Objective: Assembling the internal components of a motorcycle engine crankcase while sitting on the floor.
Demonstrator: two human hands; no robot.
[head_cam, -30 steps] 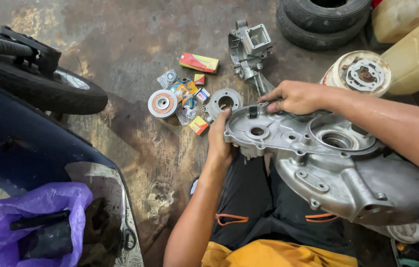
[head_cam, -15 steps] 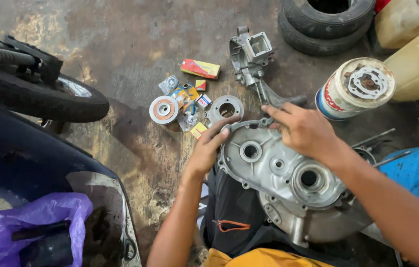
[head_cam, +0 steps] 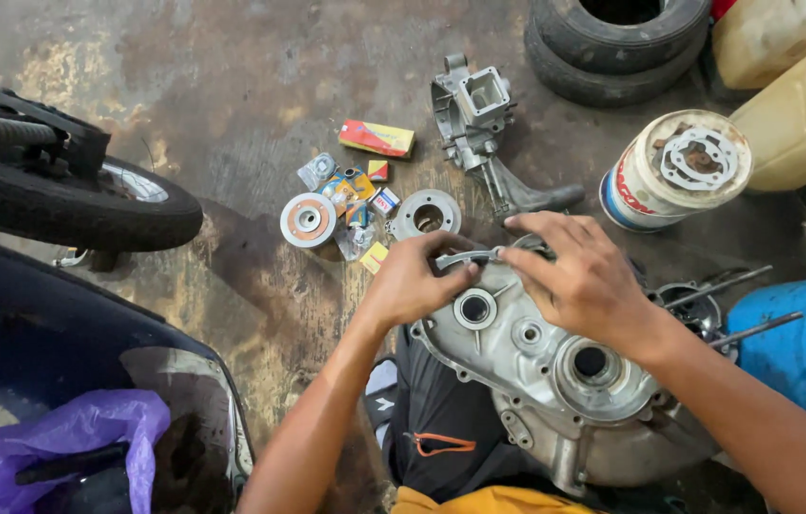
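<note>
A grey metal engine crankcase half [head_cam: 555, 381] rests across my lap, with round bearing holes facing up. My left hand [head_cam: 412, 281] grips its far rim from the left, thumb and fingers pinched on the edge. Over the same rim from the right, my right hand [head_cam: 579, 271] has its fingertips on the casing's top edge beside the left hand. Both hands meet at a thin curved metal lip [head_cam: 474, 255] of the case.
Small parts and coloured boxes [head_cam: 355, 205] lie on the stained concrete floor, with a round disc [head_cam: 308, 220] and a ring plate [head_cam: 427, 214]. Another casting [head_cam: 479, 119] lies beyond. A can [head_cam: 674, 171], tyres [head_cam: 617, 38], jugs [head_cam: 803, 114], a scooter wheel [head_cam: 70, 205] and a purple bag [head_cam: 60, 447] surround me.
The crankcase has turned and shifted toward the middle of my lap. Both hands moved along its rim and now meet at the far edge.
</note>
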